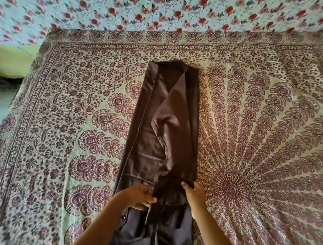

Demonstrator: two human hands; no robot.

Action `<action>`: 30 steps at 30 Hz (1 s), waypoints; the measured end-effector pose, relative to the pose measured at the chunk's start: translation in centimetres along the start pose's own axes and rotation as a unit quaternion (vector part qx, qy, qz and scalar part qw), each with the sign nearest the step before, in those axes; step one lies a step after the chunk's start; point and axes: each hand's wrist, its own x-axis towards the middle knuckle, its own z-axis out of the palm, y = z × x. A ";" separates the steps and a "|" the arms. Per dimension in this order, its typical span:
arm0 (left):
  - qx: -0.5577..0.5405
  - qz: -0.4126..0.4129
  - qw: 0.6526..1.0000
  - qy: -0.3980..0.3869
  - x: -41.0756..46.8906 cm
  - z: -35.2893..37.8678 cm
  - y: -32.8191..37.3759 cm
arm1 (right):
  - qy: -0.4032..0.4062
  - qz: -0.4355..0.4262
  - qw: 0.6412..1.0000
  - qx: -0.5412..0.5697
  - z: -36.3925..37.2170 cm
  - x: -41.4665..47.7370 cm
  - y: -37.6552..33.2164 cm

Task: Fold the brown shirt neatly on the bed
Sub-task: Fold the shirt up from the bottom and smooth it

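Hands gripping brown shirt, near end

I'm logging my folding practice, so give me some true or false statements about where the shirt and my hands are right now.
1. The brown shirt lies as a long narrow strip on the patterned bedspread. True.
2. Only one hand touches the shirt. False: the left hand and the right hand both hold it.
3. The hands are at the shirt's far end. False: they are at its near part.
4. A sheet with red flowers lies beyond the bedspread. True.
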 end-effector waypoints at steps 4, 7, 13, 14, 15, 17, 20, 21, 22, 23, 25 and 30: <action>0.004 0.002 0.999 0.046 0.4 0.6 -0.4 | -0.106 0.077 0.991 0.004 -0.7 0.2 0.5; -0.002 -0.022 1.000 0.019 -0.1 0.9 -0.5 | -0.085 0.074 0.992 -0.060 -1.5 0.8 0.3; 0.143 -0.084 0.986 -0.018 -0.1 1.1 -0.7 | -0.144 0.049 0.903 -0.402 -2.3 1.0 -0.1; 0.149 -0.082 0.985 -0.007 0.0 0.7 0.0 | -0.109 0.022 0.888 -0.446 -2.4 1.2 -0.6; 0.156 -0.080 0.984 0.010 0.3 0.0 0.9 | -0.066 -0.010 0.877 -0.476 -2.4 1.7 -1.1; 0.202 -0.056 0.974 0.083 0.9 -1.7 3.2 | 0.014 -0.065 0.873 -0.484 -2.7 2.5 -2.7; 0.202 0.034 0.955 0.215 1.7 -4.6 7.1 | 0.072 -0.098 0.887 -0.446 -3.0 4.5 -5.7; 0.189 0.064 0.946 0.256 1.8 -5.4 8.5 | 0.082 -0.111 0.891 -0.433 -3.1 5.3 -6.7; 0.172 0.090 0.936 0.294 2.0 -6.1 9.9 | 0.087 -0.124 0.896 -0.418 -3.2 6.2 -7.7; 0.151 0.110 0.928 0.323 2.3 -6.8 11.3 | 0.088 -0.139 0.902 -0.398 -3.2 7.1 -8.8; 0.131 0.138 0.912 0.363 3.1 -7.9 13.9 | 0.068 -0.165 0.922 -0.343 -3.2 8.7 -10.7; 0.142 0.155 0.894 0.395 5.3 -9.6 18.6 | 0.007 -0.198 0.957 -0.212 -2.6 13.0 -14.1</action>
